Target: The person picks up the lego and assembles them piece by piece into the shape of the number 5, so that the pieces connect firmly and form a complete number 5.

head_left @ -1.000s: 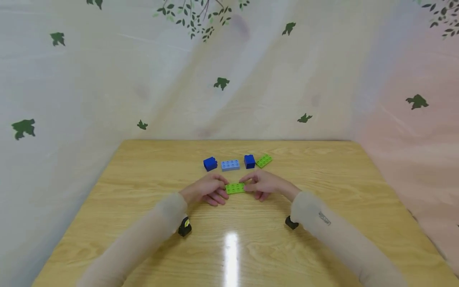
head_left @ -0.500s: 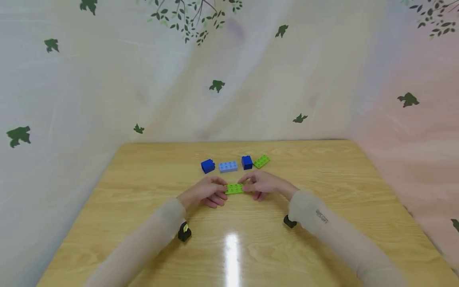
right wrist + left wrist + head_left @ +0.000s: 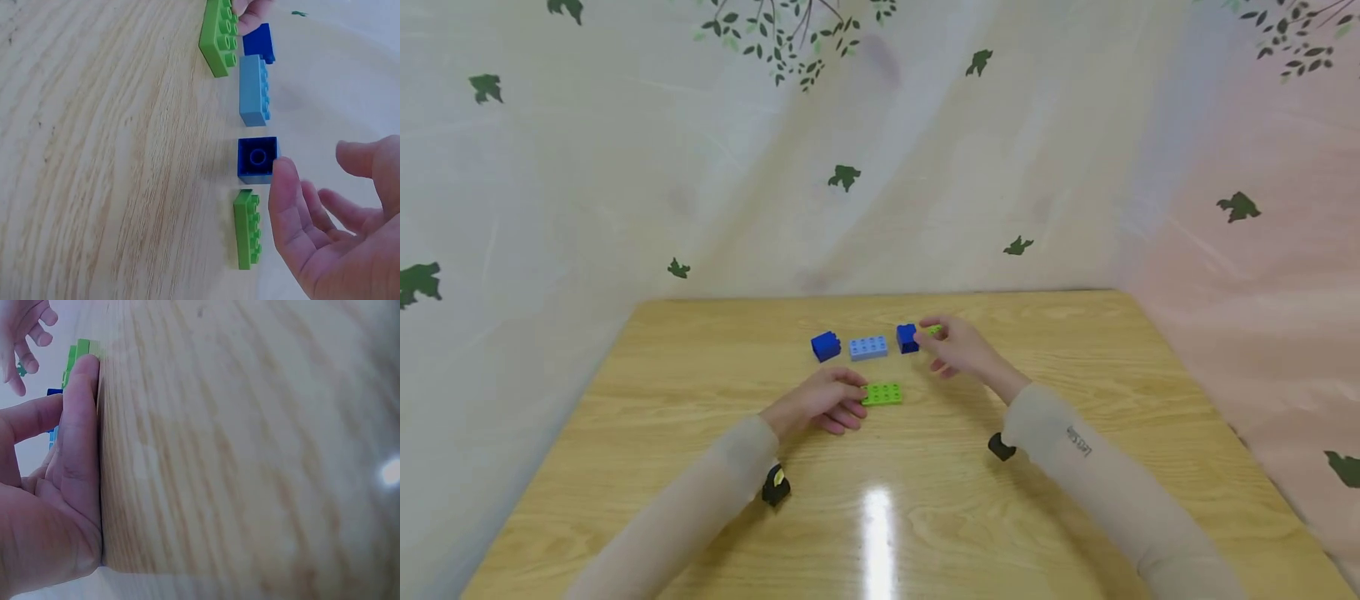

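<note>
A bright green building brick (image 3: 883, 394), flat with two rows of studs, lies on the table with its studs up. My left hand (image 3: 820, 398) pinches its left end between thumb and fingers. My right hand (image 3: 961, 346) is over the table farther back, thumb and fingers apart and holding nothing. Its thumb overlaps a dark blue brick (image 3: 907, 338) in the head view. In the right wrist view that brick (image 3: 257, 160) turns its hollow underside to the camera, and a fingertip is right by its edge. A second green brick (image 3: 244, 230) lies beside it, mostly hidden by the hand in the head view.
A light blue brick (image 3: 868, 348) and another dark blue brick (image 3: 826, 346) lie in the back row, left of the right hand. The wooden table (image 3: 1060, 533) ends at a printed cloth backdrop (image 3: 737, 167) behind and at the sides.
My right hand has let go of the near green brick's right end and moved back and right to the dark blue brick. My left hand has stayed at the left end.
</note>
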Available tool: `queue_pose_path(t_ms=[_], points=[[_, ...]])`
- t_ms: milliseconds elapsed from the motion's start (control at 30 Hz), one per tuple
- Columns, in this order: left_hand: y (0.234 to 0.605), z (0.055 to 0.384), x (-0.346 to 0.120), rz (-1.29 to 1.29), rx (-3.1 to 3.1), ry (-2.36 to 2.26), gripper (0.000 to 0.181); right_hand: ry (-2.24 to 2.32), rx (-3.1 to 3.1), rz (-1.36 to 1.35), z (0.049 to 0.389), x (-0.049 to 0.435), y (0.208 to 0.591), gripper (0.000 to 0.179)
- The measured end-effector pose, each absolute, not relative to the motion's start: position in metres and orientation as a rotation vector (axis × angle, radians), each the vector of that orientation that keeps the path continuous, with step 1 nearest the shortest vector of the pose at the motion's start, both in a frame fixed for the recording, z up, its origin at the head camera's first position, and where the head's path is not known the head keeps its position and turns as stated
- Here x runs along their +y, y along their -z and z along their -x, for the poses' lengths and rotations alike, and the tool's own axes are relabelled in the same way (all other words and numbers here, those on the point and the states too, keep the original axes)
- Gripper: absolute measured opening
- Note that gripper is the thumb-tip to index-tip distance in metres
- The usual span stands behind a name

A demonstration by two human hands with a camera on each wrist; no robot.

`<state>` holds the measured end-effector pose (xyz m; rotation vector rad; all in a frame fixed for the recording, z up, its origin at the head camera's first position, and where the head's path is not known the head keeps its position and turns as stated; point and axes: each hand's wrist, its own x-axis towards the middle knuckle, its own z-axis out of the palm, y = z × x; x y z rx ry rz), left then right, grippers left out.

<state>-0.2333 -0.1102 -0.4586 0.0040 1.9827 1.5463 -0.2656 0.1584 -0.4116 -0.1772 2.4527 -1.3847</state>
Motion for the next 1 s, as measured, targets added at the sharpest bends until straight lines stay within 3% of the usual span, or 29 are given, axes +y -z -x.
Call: queue_pose_path(t_ms=[200, 567, 833, 1000], points=[[0.458, 0.233, -0.114, 0.012, 1.972, -1.538, 0.034, 1.469, 2.459, 0.132, 0.276, 0.159, 0.413, 0.06], [0.46, 0.234, -0.112, 0.007, 1.958, -1.535, 0.034, 1.386, 2.408, 0.14, 0.292, 0.151, 0.426, 0.063], [0.448, 0.233, -0.109, 0.011, 1.961, -1.51, 0.034, 1.315, 2.417, 0.15, 0.294, 0.145, 0.432, 0.059], [0.45, 0.232, -0.111, 0.008, 1.965, -1.509, 0.035, 1.284, 2.432, 0.185, 0.291, 0.142, 0.434, 0.043]])
